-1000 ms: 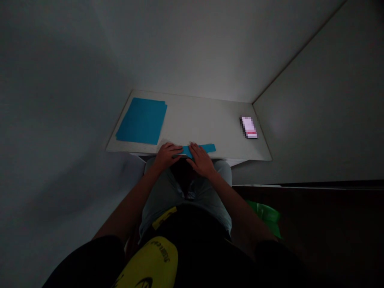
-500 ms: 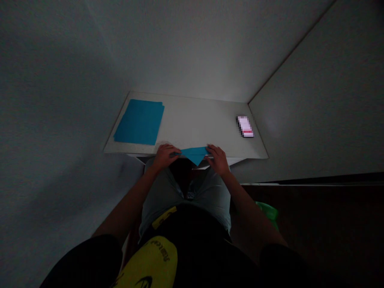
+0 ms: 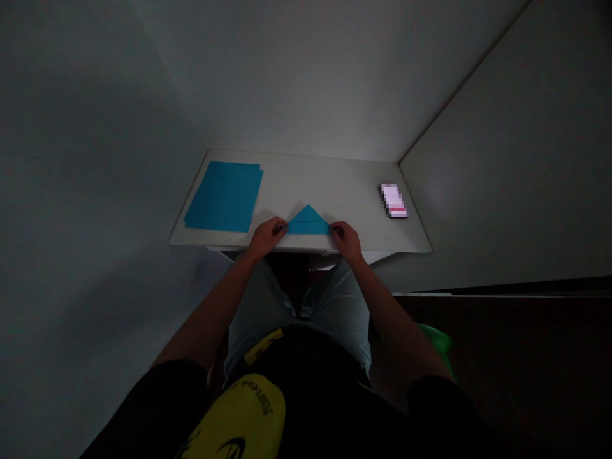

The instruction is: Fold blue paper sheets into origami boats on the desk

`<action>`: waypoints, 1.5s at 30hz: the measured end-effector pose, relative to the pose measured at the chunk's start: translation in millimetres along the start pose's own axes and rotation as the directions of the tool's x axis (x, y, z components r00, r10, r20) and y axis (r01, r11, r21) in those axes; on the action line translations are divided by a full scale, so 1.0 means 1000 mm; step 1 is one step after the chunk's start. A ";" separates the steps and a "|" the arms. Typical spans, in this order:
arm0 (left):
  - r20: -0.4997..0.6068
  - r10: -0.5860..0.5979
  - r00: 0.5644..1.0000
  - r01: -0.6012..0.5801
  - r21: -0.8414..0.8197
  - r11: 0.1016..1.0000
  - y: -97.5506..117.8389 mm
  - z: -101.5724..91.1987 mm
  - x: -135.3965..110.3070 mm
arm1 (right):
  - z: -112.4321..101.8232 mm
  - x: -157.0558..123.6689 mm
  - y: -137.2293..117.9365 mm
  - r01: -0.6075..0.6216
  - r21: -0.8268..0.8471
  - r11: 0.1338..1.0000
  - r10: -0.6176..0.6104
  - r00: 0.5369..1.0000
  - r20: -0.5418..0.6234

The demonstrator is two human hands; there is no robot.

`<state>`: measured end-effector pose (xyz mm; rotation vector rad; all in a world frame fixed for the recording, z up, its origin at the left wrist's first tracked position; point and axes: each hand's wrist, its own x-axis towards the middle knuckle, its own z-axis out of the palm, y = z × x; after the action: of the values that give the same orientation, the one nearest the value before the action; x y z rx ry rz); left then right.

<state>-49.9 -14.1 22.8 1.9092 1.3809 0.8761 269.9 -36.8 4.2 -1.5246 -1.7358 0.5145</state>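
A folded sheet of blue paper (image 3: 308, 221) lies near the front edge of the white tabletop (image 3: 315, 182), its point facing away from me and a straight edge toward me. A crease line runs across it. My left hand (image 3: 266, 237) pinches its left corner, and my right hand (image 3: 347, 238) pinches the right corner. Both hands are closed, with the fingertips partly hidden. To the left on the tabletop is a stack of flat blue sheets (image 3: 224, 196), slightly misaligned at the corner.
A phone (image 3: 394, 201) with a lit, pixelated screen lies at the tabletop's right end. Walls rise behind and along both sides. Below on the right, a green object (image 3: 437, 341) sits low beside my arm. My legs are under the table's front edge.
The folded paper has flipped from pointing toward me over the table edge to pointing away, and it now rests on the tabletop. Both hands have moved with it.
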 end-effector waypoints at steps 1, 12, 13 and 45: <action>0.011 0.028 1.000 -0.028 0.036 0.999 -0.001 0.000 -0.002 | 0.000 -0.001 0.000 0.063 -0.045 0.997 -0.063 0.998 0.009; 0.141 0.328 0.934 -0.356 0.302 0.884 -0.002 0.000 -0.015 | -0.012 -0.051 -0.018 0.345 -0.403 0.847 -0.261 0.932 0.251; 0.169 0.322 0.931 -0.361 0.328 0.873 0.000 -0.001 -0.014 | -0.012 -0.052 -0.017 0.346 -0.401 0.848 -0.258 0.931 0.258; 0.316 0.183 0.931 -0.318 0.453 0.833 0.053 0.018 -0.018 | 0.013 -0.036 -0.039 -0.040 0.125 0.991 0.044 0.999 -0.030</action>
<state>-10.6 -47.5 51.0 2.5451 1.2914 0.3669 234.6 -77.3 15.0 -1.4754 -1.6194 0.6051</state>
